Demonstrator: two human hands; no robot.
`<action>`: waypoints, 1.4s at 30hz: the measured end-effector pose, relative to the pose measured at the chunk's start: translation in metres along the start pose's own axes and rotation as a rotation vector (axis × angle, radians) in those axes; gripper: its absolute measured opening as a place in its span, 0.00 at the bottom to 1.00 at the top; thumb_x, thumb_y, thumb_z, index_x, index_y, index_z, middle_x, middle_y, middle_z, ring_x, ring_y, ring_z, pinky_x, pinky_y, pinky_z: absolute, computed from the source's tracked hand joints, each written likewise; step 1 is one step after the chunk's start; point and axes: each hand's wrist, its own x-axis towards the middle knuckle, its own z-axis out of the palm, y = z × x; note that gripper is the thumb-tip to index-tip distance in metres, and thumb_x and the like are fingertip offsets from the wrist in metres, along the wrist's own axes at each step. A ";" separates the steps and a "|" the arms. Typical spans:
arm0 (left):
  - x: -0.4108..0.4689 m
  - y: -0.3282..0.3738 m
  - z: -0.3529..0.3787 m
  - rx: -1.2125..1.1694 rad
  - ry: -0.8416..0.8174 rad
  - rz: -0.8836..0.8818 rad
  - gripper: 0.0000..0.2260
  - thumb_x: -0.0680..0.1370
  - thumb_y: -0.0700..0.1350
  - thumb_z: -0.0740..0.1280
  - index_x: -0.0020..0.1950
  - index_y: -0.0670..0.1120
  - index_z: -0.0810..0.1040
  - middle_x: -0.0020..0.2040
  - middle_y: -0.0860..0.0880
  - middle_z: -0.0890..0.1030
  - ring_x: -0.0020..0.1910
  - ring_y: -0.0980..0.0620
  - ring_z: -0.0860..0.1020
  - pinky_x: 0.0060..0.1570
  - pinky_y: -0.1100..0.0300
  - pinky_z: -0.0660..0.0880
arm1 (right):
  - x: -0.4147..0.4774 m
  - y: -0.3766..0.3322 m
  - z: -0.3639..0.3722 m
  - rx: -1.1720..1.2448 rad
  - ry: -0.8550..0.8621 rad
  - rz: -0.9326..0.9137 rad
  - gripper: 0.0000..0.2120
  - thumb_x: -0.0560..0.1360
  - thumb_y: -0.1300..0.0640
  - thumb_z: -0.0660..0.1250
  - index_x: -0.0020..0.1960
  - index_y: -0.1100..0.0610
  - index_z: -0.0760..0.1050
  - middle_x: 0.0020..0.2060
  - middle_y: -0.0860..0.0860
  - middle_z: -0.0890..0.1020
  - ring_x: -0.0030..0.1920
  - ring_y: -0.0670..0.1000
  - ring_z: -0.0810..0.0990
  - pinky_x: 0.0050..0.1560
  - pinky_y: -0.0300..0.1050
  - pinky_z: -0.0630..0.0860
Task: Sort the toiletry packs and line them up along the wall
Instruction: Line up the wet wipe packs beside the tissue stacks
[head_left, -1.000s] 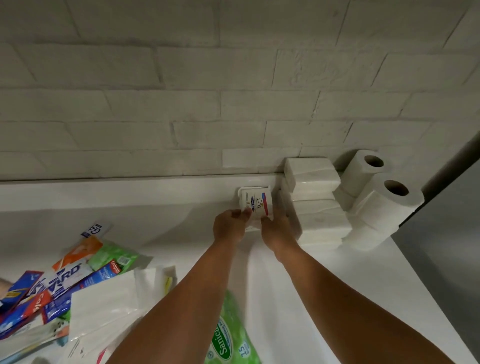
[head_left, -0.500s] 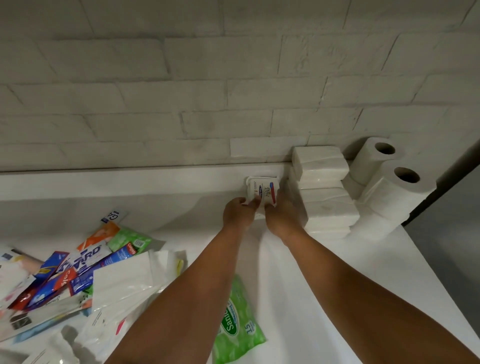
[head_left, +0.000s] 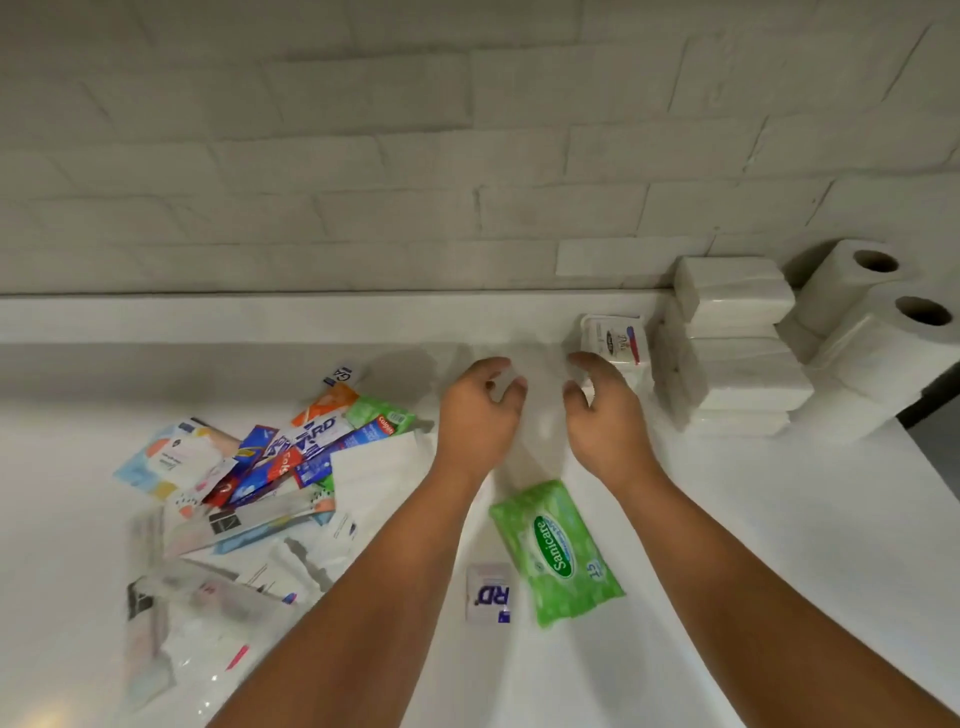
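The person's left hand (head_left: 480, 410) and right hand (head_left: 602, 415) hovered over the white counter (head_left: 779, 519), fingers loosely curled, holding nothing. A small white pack (head_left: 615, 343) stood at the wall (head_left: 415, 156), just beside stacked tissue packs (head_left: 732, 343) and toilet rolls (head_left: 872, 332). A green wipes pack (head_left: 556, 551) lay between the forearms, and mixed sachets (head_left: 270, 467) were heaped at left.

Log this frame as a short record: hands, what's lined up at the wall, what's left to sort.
hands: left hand and right hand loosely curled, holding nothing
at wall: small white pack beside stacked tissue packs, then toilet rolls
unsorted: green Sanicare wipes pack, small white sachet, pile of mixed sachets
surface: white counter
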 end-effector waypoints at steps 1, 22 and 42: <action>-0.007 -0.005 -0.017 0.002 0.013 0.021 0.14 0.78 0.46 0.70 0.63 0.46 0.79 0.59 0.53 0.82 0.55 0.53 0.80 0.53 0.66 0.72 | -0.011 -0.008 0.008 0.017 -0.011 -0.005 0.16 0.79 0.61 0.63 0.67 0.56 0.74 0.65 0.51 0.77 0.67 0.50 0.73 0.65 0.36 0.65; -0.102 -0.148 -0.223 0.532 -0.157 0.058 0.15 0.79 0.49 0.68 0.65 0.48 0.79 0.62 0.48 0.81 0.59 0.48 0.76 0.62 0.53 0.74 | -0.193 -0.060 0.173 -0.118 -0.168 0.254 0.20 0.75 0.56 0.67 0.67 0.55 0.72 0.60 0.52 0.77 0.56 0.51 0.79 0.60 0.53 0.76; -0.101 -0.141 -0.222 0.532 -0.274 0.035 0.24 0.80 0.59 0.63 0.28 0.46 0.72 0.26 0.51 0.73 0.30 0.49 0.74 0.33 0.57 0.68 | -0.184 -0.077 0.168 0.642 -0.225 0.831 0.06 0.76 0.66 0.66 0.53 0.65 0.78 0.55 0.65 0.81 0.56 0.62 0.81 0.55 0.57 0.80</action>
